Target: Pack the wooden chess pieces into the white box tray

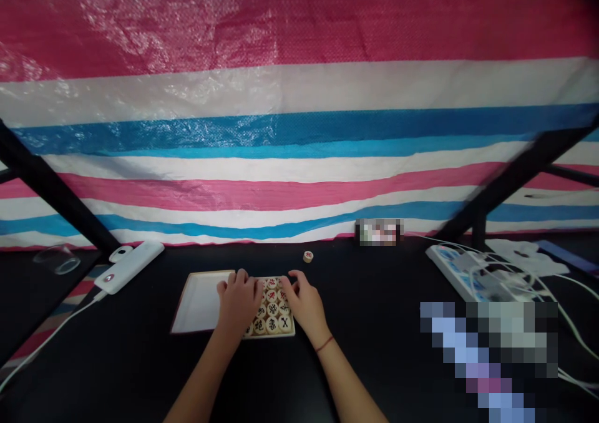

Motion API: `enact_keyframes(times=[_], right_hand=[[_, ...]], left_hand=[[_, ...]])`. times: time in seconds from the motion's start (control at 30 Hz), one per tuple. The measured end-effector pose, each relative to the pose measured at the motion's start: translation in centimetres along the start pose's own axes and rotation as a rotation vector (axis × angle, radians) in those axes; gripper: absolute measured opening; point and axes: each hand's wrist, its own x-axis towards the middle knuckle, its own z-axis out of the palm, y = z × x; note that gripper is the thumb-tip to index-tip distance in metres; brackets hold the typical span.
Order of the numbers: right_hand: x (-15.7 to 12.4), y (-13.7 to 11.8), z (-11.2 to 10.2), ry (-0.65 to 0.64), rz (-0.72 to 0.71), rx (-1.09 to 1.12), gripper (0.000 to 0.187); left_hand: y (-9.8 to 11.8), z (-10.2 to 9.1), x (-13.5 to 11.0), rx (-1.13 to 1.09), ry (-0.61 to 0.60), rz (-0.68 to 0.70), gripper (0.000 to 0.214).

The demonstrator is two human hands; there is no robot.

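A shallow box [269, 335] of Chinese chess pieces [272, 311] lies on the black table, the round pieces packed in rows with red and black characters. My left hand [239, 301] lies over the box's left side, fingers bent and a little apart, hiding some pieces. At the right edge is my right hand [306, 301], thumb over the pieces and index finger apart from it by the far corner. Neither hand plainly grips a piece. Beyond the box, a single chess piece [307, 256] sits on the table. A white lid [196, 304] lies flat against the box's left side.
At the left are a white power bank-like device [128, 267] with a cable and a clear glass [58, 261]. A power strip [452, 270] with tangled white cables lies at the right. A pixelated object [379, 231] stands at the back, before striped sheeting [281, 192].
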Motion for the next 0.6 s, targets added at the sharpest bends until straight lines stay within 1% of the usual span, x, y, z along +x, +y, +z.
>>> enact_keyframes(times=[0.1,0.27,0.33,0.37,0.4,0.47,0.53,0.6], right_hand=[[0.1,0.0,0.0,0.006,0.007,0.005,0.034],[0.2,0.1,0.2,0.001,0.04,0.008,0.034],[0.3,0.1,-0.1,0.043,0.029,0.048,0.034],[0.3,0.0,-0.2,0.077,-0.008,0.068,0.033],[0.3,-0.1,-0.5,0.106,-0.077,0.079,0.032],[0.1,-0.5,-0.9,0.108,-0.275,0.057,0.031],[-0.1,-1.1,-1.0,0.048,-0.462,0.009,0.035],[-0.3,-1.6,-1.0,0.01,-0.543,-0.01,0.033]], left_hand=[[0.0,0.1,-0.2,-0.031,0.011,-0.003,0.022],[-0.4,0.3,-0.2,-0.165,-0.006,0.01,0.017],[-0.6,0.3,-0.1,-0.21,0.02,0.0,0.013],[-0.6,0.3,-0.1,-0.235,0.05,-0.014,0.012],[-0.6,0.3,-0.1,-0.267,0.084,-0.028,0.011],[-0.6,0.1,-0.1,-0.366,0.131,-0.045,0.016],[-0.4,-0.2,-0.1,-0.506,0.106,-0.04,0.023],[-0.1,-0.6,-0.2,-0.642,0.037,-0.039,0.028]])
